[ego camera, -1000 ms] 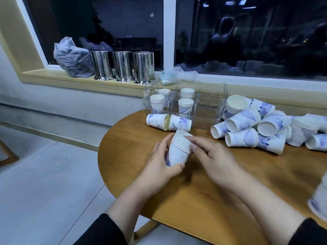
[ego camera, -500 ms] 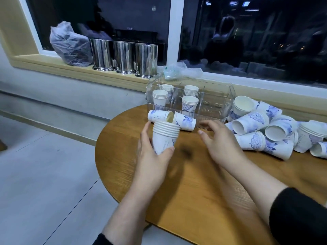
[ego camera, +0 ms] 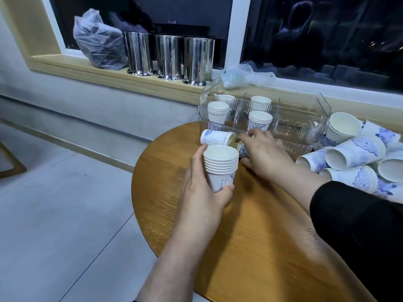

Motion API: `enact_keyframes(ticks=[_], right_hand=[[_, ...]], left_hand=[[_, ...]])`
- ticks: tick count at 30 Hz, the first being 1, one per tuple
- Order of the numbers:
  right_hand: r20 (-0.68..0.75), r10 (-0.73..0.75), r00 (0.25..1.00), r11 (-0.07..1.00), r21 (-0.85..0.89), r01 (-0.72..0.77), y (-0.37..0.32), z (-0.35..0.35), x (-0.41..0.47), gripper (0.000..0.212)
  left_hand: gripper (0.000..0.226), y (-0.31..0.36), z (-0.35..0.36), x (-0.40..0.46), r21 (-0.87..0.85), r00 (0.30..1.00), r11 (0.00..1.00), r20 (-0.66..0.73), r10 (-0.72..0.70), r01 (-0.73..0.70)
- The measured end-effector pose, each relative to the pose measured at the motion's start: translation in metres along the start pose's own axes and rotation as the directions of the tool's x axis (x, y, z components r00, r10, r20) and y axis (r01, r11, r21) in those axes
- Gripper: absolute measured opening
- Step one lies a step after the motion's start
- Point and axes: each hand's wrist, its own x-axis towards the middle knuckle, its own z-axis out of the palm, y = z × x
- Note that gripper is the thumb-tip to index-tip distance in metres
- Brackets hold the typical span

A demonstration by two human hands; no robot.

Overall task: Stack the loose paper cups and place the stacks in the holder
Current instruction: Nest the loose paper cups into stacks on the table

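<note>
Her left hand (ego camera: 204, 192) grips an upright stack of cups (ego camera: 220, 167) above the counter (ego camera: 250, 247), while her right hand (ego camera: 263, 154) pinches a cup lying sideways (ego camera: 217, 137).

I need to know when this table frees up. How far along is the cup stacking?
Done: four stacks of white paper cups stand in the clear plastic holder. In hand: the left hand grips an upright stack; the right hand reaches two loose cups lying before the holder. Left: a big pile of blue-printed cups on the round wooden table.
</note>
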Motion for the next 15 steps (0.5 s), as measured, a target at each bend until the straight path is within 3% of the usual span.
enact_keyframes(ticks=[3, 6, 9, 12, 15], right_hand=[[-0.076, 0.007, 0.997, 0.997, -0.074, -0.013, 0.000, 0.000, -0.005, 0.048], [-0.154, -0.003, 0.988, 1.000, -0.021, 0.000, 0.009, -0.003, -0.015, 0.033], [-0.317, 0.079, 0.945, 0.972, 0.233, -0.004, 0.014, -0.014, -0.032, 0.029], [-0.498, 0.159, 0.853, 0.830, 0.536, 0.158, 0.003, -0.046, -0.050, 0.025], [-0.545, 0.073, 0.835, 0.782, 0.551, 0.291, -0.019, -0.083, -0.068, 0.029]], left_hand=[[0.094, 0.002, 0.001, -0.002, 0.030, 1.000, 0.999, 0.021, 0.014, -0.015], [0.096, 0.004, -0.001, -0.005, 0.035, 0.999, 0.999, 0.035, 0.014, -0.015], [0.096, 0.005, -0.002, -0.006, 0.032, 0.999, 0.999, 0.040, 0.010, -0.011], [0.098, 0.007, -0.002, -0.007, 0.036, 0.999, 0.999, 0.041, 0.004, -0.005], [0.102, 0.009, -0.001, -0.010, 0.036, 0.999, 0.999, 0.042, -0.008, 0.006]])
